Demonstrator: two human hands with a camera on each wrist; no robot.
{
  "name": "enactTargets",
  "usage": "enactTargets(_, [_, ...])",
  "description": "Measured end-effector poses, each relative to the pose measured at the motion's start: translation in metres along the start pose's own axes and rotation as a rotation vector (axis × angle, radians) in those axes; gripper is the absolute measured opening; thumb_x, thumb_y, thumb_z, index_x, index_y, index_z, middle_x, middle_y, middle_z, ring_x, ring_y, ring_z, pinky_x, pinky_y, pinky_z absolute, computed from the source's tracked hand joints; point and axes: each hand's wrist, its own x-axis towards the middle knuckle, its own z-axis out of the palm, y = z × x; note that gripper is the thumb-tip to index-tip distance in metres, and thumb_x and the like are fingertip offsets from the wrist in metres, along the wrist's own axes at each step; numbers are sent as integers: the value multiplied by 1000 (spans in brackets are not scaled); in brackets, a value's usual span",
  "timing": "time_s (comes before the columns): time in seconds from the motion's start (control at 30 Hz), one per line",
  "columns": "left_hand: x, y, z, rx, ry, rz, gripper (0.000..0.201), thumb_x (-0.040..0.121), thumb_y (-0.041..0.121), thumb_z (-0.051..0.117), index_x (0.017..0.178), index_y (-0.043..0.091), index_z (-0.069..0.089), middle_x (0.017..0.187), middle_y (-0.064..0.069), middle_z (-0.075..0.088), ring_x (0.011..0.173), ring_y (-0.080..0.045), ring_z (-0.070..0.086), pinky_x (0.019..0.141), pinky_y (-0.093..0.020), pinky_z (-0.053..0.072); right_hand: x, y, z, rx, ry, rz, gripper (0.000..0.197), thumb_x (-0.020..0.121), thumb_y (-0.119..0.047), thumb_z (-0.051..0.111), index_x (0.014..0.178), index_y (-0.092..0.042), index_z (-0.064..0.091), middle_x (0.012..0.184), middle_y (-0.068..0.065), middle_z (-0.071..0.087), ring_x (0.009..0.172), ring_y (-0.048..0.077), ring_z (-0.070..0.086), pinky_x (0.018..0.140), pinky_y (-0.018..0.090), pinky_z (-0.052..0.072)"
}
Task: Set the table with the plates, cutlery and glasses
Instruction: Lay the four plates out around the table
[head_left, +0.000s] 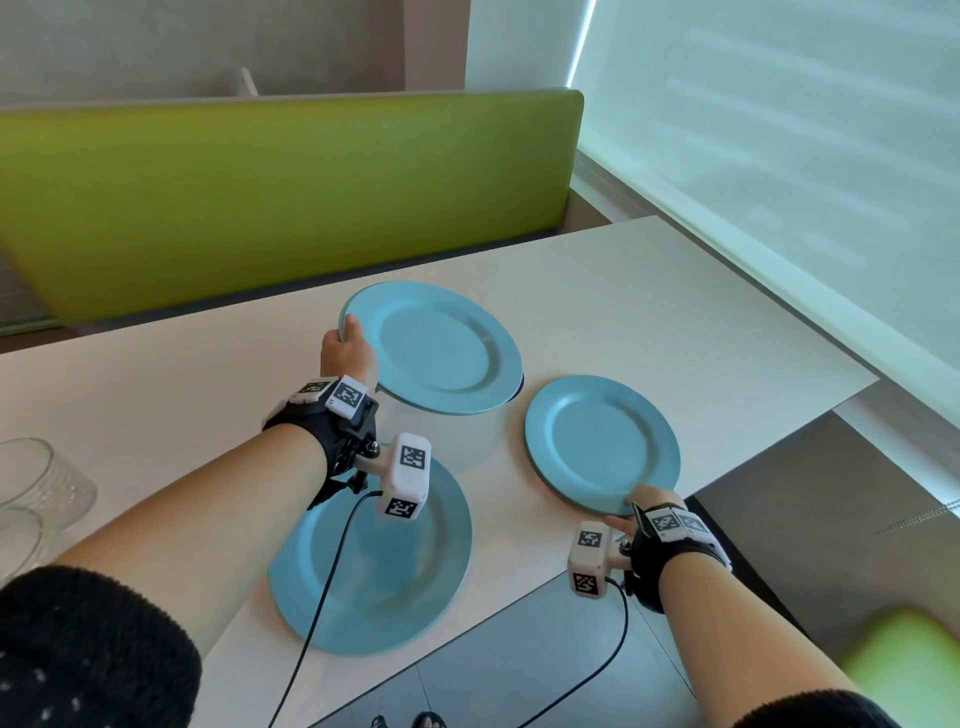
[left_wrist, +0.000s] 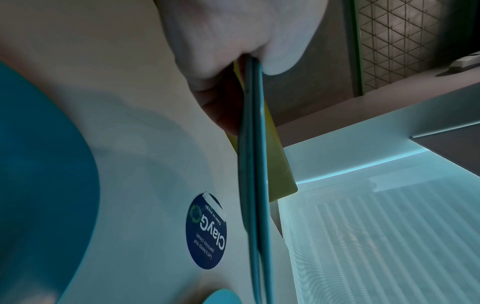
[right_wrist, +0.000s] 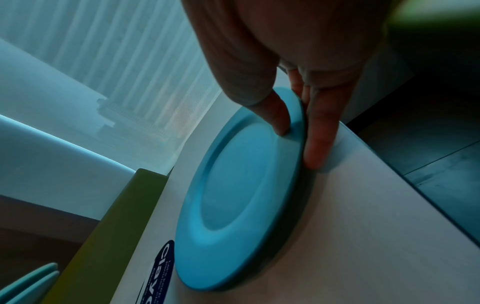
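My left hand (head_left: 345, 348) grips two stacked light-blue plates (head_left: 441, 348) by their left rim and holds them a little above the white table (head_left: 675, 312). In the left wrist view the pair of plates (left_wrist: 255, 185) shows edge-on, pinched between thumb and fingers (left_wrist: 207, 61). My right hand (head_left: 631, 512) pinches the near rim of a single blue plate (head_left: 602, 441) lying flat close to the table's front edge. The right wrist view has the thumb (right_wrist: 278, 121) on top of that plate (right_wrist: 241, 195) and the fingers beside its rim. A third plate (head_left: 405, 571) lies under my left forearm.
Clear glasses (head_left: 36, 483) stand at the table's left edge. A round dark-blue sticker (left_wrist: 206, 231) is on the tabletop beneath the held plates. A green bench back (head_left: 260, 197) runs behind the table, and a window blind (head_left: 779, 156) is on the right.
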Motion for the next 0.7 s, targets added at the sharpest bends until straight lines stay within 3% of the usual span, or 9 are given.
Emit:
enactTargets(0.07, [0,0,0,-3,0,1,50,100,39,29,128,1,47,128,-19,55,115,-33,53,90,-35,43,6,3,1,-86,86,25,29,79,-2,48,104,5,59,86,14,67,85,36,70,79,49,57])
enactTargets(0.17, [1,0,-1,-7,0,0,50,100,39,30,128,2,47,128,-18,55,115,-34,53,92,-36,43,28,8,0,-105,127,16,19,72,-6,45,87,-4,57,75,15,69,72,35,72,80,56,54])
enactTargets(0.27, [1,1,-3,-8,-3,-1,50,100,39,30,128,2,47,128,-18,55,115,-34,54,92,-36,43,34,12,-2,-126,105,33,38,64,-9,44,99,-5,57,78,15,72,71,35,72,79,55,54])
enactTargets(0.4, [2,0,-6,-10,-1,0,50,100,40,30,128,2,47,128,-18,55,114,-34,54,92,-38,44,-12,2,6,-64,56,-24,46,89,-7,51,133,-3,41,124,11,53,113,34,59,69,38,61])
enactTargets(0.43, [2,0,-7,-13,-1,-2,50,100,40,30,128,3,47,127,-18,55,114,-34,54,93,-38,44,-13,2,7,-56,20,-21,53,85,-6,57,134,-2,39,126,8,50,114,34,57,72,38,60])
enactTargets(0.47, [2,0,-7,-14,-1,-3,50,100,40,30,128,3,47,128,-18,55,114,-34,54,93,-38,44,-5,5,8,-115,42,8,65,69,-5,67,129,-1,42,122,7,53,109,34,61,76,40,60])
enactTargets(0.53, [3,0,-9,-11,0,1,50,100,40,29,128,2,47,128,-18,55,114,-34,54,92,-36,43,39,16,2,-178,126,14,76,47,-5,63,121,2,46,107,17,64,90,35,68,80,47,58])
enactTargets(0.6, [2,1,-10,-3,3,7,50,100,39,29,129,2,47,129,-18,54,116,-34,53,91,-35,42,81,23,2,-148,176,31,69,51,-5,58,118,2,47,93,21,68,82,36,69,78,48,57])
enactTargets(0.7, [2,1,-11,-6,4,11,51,100,39,29,129,2,47,130,-18,54,116,-34,53,90,-34,42,44,17,9,-144,212,31,56,59,-5,56,113,1,47,90,21,68,80,36,69,76,48,58])
